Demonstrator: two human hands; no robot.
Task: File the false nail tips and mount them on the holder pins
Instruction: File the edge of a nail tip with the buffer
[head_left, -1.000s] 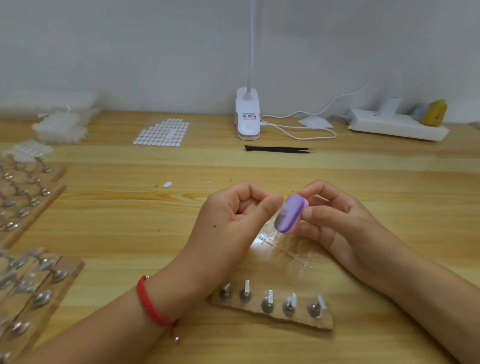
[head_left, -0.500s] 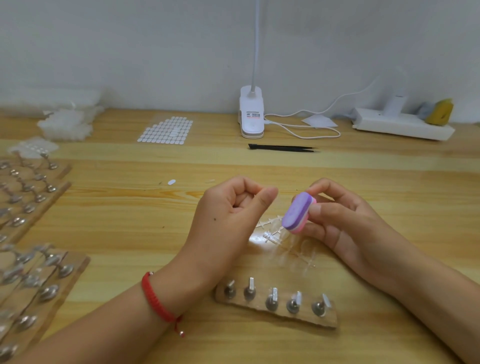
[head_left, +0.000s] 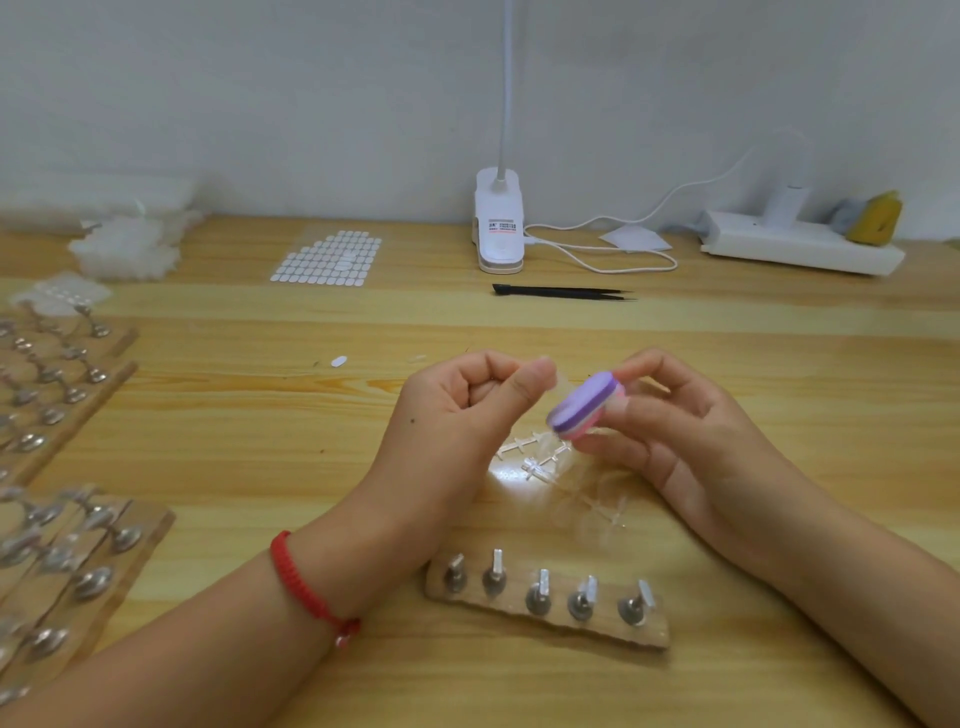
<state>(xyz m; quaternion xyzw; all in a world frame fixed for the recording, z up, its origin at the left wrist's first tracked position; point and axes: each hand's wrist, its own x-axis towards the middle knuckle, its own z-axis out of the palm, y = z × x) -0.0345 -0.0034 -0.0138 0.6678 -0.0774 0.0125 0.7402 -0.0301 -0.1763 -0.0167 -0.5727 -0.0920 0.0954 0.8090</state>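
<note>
Along the left edge of the frame lie several wooden strips (head_left: 67, 551), each set with rows of dull metal pins on round bases. In the upper left sits a fluffy white heap (head_left: 130, 249), and to its right a clear sheet (head_left: 327, 257) covered in small white oval pads in neat rows. All of it rests on a pale, glossy wooden table (head_left: 234, 441) with a streaked grain.

A red braided cord (head_left: 306, 582) circles the left wrist. The left hand (head_left: 457, 410), in the middle of the frame, is curled, with thumb and forefinger pinched together on a small clear nail tip (head_left: 558, 382). The tip is thin and see-through and too blurred to tell its shape. Just right of it, close to touching, is the file block (head_left: 584, 410), an oblong foam pad with rounded ends, purple on top and pink beneath. The right hand (head_left: 675, 431) grips it between thumb and fingertips and tilts it towards the tip.

Under the hands, bits of clear plastic frame (head_left: 540, 457) lie on the table and catch a bright glare. Nearer the lower edge lies the holder (head_left: 545, 618), a short, rough-edged wooden strip with five metal pins in one row, each topped by a pale flat tab.

At the back stand a white lamp clip (head_left: 498, 223) with a thin white cord and black tweezers (head_left: 561, 292) in front of it. In the upper right is a white power strip (head_left: 800, 249).
</note>
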